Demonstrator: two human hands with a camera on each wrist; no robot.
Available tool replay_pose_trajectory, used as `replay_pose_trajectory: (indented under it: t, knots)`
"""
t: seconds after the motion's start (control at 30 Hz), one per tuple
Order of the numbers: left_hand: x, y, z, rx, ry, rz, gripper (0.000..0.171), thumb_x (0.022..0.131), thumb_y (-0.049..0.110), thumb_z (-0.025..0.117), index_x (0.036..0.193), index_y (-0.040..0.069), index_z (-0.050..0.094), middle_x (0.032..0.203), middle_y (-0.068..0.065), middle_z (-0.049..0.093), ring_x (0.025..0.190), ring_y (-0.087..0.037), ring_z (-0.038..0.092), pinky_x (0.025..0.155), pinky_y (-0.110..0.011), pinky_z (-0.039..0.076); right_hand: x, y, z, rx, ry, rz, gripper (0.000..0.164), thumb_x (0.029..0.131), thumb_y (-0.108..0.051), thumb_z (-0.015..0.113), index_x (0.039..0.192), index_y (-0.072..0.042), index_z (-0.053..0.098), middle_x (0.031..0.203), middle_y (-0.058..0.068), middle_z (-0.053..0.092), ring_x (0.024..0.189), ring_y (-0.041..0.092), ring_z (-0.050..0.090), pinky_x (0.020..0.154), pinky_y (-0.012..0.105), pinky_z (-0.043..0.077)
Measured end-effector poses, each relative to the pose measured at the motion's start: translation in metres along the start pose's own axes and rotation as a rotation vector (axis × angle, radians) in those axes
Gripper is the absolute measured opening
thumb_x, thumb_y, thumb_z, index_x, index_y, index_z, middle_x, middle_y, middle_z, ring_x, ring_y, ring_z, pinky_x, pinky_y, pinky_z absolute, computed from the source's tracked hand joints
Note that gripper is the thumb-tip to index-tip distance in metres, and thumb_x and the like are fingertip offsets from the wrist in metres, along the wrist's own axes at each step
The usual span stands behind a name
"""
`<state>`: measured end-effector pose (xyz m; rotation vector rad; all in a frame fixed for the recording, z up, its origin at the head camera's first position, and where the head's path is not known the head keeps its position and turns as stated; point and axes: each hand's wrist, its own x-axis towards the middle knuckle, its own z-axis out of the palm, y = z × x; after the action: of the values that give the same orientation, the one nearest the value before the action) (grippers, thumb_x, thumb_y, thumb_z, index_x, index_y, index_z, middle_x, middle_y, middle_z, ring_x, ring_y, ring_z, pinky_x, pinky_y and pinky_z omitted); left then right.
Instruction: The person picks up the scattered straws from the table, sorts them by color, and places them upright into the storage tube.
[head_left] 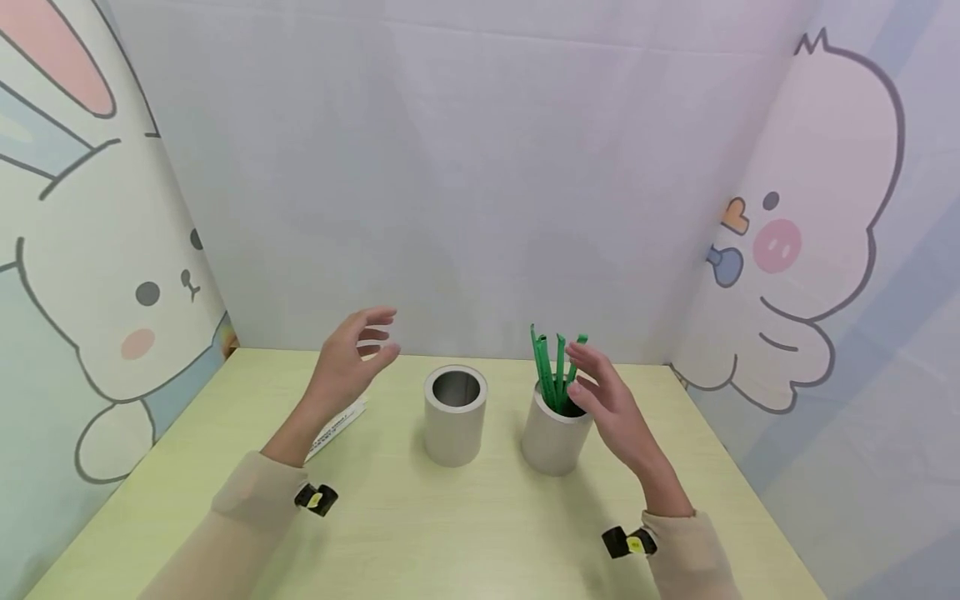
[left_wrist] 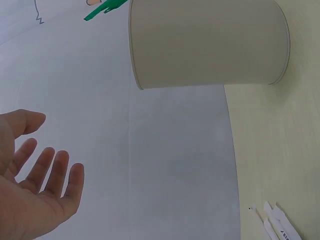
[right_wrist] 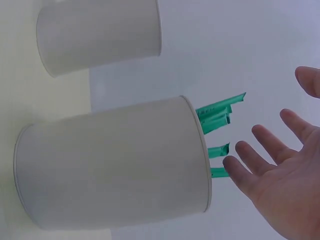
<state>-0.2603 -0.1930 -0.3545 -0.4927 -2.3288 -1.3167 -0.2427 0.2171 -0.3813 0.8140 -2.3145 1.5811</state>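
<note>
Two pale grey cylindrical holders stand upright on the table. Several slim green wrapped sticks (head_left: 546, 371) lean inside the right holder (head_left: 555, 446); nothing shows inside the left holder (head_left: 453, 433) from above. My right hand (head_left: 609, 406) hovers at the right holder's rim, fingers loosely bent and spread, close by the green sticks (right_wrist: 216, 117). To the left of the left holder, my left hand (head_left: 347, 360) is raised in the air with its fingers relaxed and nothing in them. Below it lie white printed paper-wrapped sticks (head_left: 336, 429), partly hidden by the wrist in the head view.
The light yellow table (head_left: 420, 533) ends at a plain grey backdrop (head_left: 450, 192). Side panels with a cartoon rabbit (head_left: 97, 275) and a cartoon chick (head_left: 817, 183) flank it. A small black camera sits on each wrist.
</note>
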Motion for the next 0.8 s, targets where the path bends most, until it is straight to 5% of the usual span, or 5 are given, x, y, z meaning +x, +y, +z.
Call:
replay_pose_trajectory:
  t: [0.1,0.2,0.53,0.8]
  knots:
    - [-0.003,-0.003,-0.005,0.025,-0.01,-0.008,0.055,0.101,0.013,0.074,0.152,0.014,0.054,0.148,-0.008,0.058,0.128,-0.032,0.062,0.106,-0.049,0.055,0.003,-0.003,0.011,0.029,-0.011,-0.028,0.057,0.11,-0.009,0.055,0.163,-0.006,0.035,0.166,0.018,0.039,0.154,0.041,0.036,0.122,0.029,0.039]
    - [-0.006,-0.007,-0.008,0.036,-0.013,-0.011,0.055,0.1,0.013,0.075,0.152,0.014,0.054,0.149,-0.01,0.058,0.129,-0.036,0.062,0.106,-0.052,0.054,0.007,-0.005,0.022,0.071,-0.015,-0.05,0.057,0.11,-0.007,0.056,0.163,-0.005,0.036,0.164,0.017,0.042,0.152,0.041,0.038,0.12,0.027,0.04]
    - [-0.016,-0.016,-0.014,0.057,-0.009,-0.036,0.056,0.1,0.012,0.075,0.152,0.012,0.054,0.15,-0.011,0.056,0.13,-0.037,0.06,0.107,-0.055,0.053,0.014,-0.002,0.061,0.15,-0.03,-0.074,0.061,0.108,-0.007,0.058,0.164,-0.01,0.034,0.165,0.012,0.042,0.152,0.04,0.039,0.121,0.058,0.036]
    - [-0.027,-0.028,-0.008,0.037,-0.017,-0.07,0.056,0.101,0.015,0.075,0.152,0.013,0.054,0.151,-0.013,0.055,0.132,-0.034,0.059,0.109,-0.054,0.052,0.017,0.006,0.089,0.204,-0.017,-0.015,0.064,0.107,-0.01,0.061,0.164,-0.009,0.033,0.166,0.015,0.04,0.155,0.041,0.036,0.124,0.061,0.031]
